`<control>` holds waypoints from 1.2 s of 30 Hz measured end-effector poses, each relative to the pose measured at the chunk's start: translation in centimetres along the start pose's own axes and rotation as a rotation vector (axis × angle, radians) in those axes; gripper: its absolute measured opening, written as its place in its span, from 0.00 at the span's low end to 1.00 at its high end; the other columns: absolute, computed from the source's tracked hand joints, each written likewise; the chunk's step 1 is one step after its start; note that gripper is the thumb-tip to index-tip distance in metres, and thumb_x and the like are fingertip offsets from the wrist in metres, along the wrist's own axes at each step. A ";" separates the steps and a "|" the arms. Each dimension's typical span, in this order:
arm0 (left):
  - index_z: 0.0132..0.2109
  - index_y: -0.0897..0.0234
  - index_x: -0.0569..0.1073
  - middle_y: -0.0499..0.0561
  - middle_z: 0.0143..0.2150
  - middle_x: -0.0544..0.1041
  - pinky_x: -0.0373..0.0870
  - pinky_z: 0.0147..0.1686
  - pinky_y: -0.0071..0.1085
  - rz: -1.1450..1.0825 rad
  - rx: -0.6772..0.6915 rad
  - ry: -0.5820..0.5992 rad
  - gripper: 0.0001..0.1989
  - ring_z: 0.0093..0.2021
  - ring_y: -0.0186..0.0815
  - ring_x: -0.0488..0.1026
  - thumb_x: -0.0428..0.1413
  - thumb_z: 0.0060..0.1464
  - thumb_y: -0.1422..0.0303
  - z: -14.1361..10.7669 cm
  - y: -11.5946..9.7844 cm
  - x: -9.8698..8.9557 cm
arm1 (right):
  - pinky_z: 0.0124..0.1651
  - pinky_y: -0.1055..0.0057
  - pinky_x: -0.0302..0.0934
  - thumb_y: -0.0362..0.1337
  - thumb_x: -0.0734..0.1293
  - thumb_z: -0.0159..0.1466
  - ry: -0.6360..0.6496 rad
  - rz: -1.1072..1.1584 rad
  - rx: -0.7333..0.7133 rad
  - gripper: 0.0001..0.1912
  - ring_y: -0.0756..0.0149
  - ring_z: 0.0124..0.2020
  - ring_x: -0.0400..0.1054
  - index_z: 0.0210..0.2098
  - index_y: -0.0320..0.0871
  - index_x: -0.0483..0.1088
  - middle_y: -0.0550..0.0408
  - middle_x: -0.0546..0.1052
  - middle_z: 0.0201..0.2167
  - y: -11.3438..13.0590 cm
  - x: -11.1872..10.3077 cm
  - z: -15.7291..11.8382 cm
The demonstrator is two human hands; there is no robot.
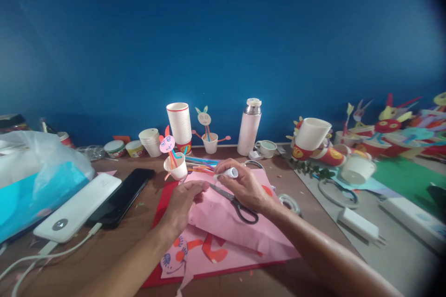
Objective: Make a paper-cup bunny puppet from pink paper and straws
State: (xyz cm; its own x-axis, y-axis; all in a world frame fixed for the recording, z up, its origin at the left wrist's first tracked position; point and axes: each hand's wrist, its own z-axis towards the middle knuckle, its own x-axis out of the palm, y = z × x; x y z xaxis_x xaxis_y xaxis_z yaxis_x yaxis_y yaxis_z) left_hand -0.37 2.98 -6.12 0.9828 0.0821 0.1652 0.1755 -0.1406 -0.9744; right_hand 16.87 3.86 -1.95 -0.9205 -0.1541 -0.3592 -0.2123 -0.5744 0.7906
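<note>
My right hand [240, 183] is closed round a white glue stick [228, 174], its round end facing right. To its left, my left hand [186, 197] has thumb and fingertips pinched together; whatever they may hold is too small to make out. Black-handled scissors [245, 213] lie between the hands on pink paper [223, 232]. Nearer me, a pink paper face [174, 256] with drawn eyes and an orange nose lies beside orange paper cut-outs [212, 249]. Beyond my left hand stands a paper cup [176, 167] with a pink-headed paper figure [167, 144] in it.
Behind are stacked paper cups [179, 123], another cup figure [210, 145] and a pink flask [249, 132]. A power bank [78, 206] and a phone [121, 199] lie left. At right are tape [290, 204], a white charger [360, 225] and several cup figures [386, 132].
</note>
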 end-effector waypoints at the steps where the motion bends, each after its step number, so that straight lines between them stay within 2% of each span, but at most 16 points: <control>1: 0.28 0.66 0.77 0.51 0.26 0.74 0.62 0.29 0.27 -0.013 0.002 0.007 0.09 0.25 0.30 0.66 0.59 0.40 0.64 0.0 0.1 0.0 | 0.40 0.71 0.58 0.33 0.61 0.60 0.001 0.028 -0.036 0.03 0.68 0.39 0.65 0.34 0.43 0.66 0.55 0.71 0.36 0.0 0.2 -0.1; 4: 0.28 0.67 0.77 0.50 0.25 0.73 0.61 0.28 0.27 -0.046 0.008 0.034 0.09 0.24 0.28 0.65 0.60 0.39 0.65 0.0 0.2 0.1 | 0.43 0.69 0.59 0.32 0.61 0.60 0.025 0.086 -0.093 0.02 0.67 0.40 0.65 0.33 0.42 0.65 0.53 0.70 0.36 0.1 0.7 -0.3; 9: 0.28 0.67 0.77 0.49 0.24 0.73 0.62 0.28 0.27 -0.007 0.018 0.047 0.11 0.24 0.29 0.65 0.59 0.40 0.62 -0.3 0.1 0.3 | 0.42 0.69 0.60 0.36 0.62 0.61 0.060 0.096 -0.055 0.03 0.66 0.39 0.65 0.32 0.42 0.65 0.53 0.70 0.36 0.0 1.4 -0.6; 14: 0.25 0.65 0.76 0.49 0.24 0.74 0.63 0.30 0.28 0.017 0.012 0.048 0.10 0.25 0.31 0.67 0.59 0.41 0.61 -0.5 0.1 0.4 | 0.41 0.68 0.60 0.36 0.61 0.62 0.070 0.055 -0.076 0.04 0.67 0.38 0.65 0.32 0.42 0.64 0.53 0.69 0.34 0.0 1.7 -0.7; 23: 0.24 0.65 0.76 0.47 0.21 0.70 0.60 0.29 0.27 -0.042 0.049 0.083 0.08 0.25 0.30 0.64 0.58 0.42 0.64 -0.9 0.2 0.7 | 0.42 0.69 0.59 0.36 0.59 0.63 0.106 -0.016 -0.109 0.05 0.67 0.38 0.65 0.31 0.42 0.63 0.53 0.70 0.34 -0.1 1.6 -0.7; 30: 0.28 0.64 0.76 0.52 0.32 0.76 0.64 0.34 0.29 -0.098 -0.033 0.018 0.08 0.34 0.35 0.70 0.58 0.41 0.64 -0.9 -0.4 0.5 | 0.41 0.69 0.59 0.32 0.60 0.61 0.067 -0.061 -0.077 0.02 0.67 0.38 0.65 0.31 0.42 0.64 0.53 0.71 0.34 -0.9 1.2 -0.5; 34: 0.28 0.64 0.76 0.52 0.32 0.75 0.64 0.32 0.28 -0.089 -0.024 -0.028 0.09 0.33 0.34 0.69 0.58 0.41 0.63 -0.6 -0.5 0.3 | 0.42 0.68 0.60 0.32 0.60 0.61 -0.006 -0.007 -0.116 0.02 0.67 0.39 0.65 0.32 0.42 0.63 0.52 0.70 0.35 -0.2 1.0 -0.5; 36: 0.28 0.66 0.76 0.52 0.31 0.75 0.64 0.31 0.28 -0.096 -0.023 -0.039 0.10 0.31 0.33 0.69 0.58 0.40 0.63 -0.5 -0.3 0.3 | 0.43 0.67 0.60 0.32 0.59 0.61 0.003 0.022 -0.167 0.02 0.66 0.40 0.65 0.32 0.43 0.63 0.52 0.69 0.36 0.3 1.2 -0.7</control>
State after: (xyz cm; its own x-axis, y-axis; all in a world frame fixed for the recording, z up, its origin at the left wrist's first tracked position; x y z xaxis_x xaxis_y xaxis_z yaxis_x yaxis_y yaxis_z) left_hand -0.10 2.58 -5.69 0.9586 0.1347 0.2510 0.2703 -0.1528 -0.9506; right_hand 15.93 2.95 -2.53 -0.9232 -0.1701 -0.3446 -0.1347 -0.6965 0.7048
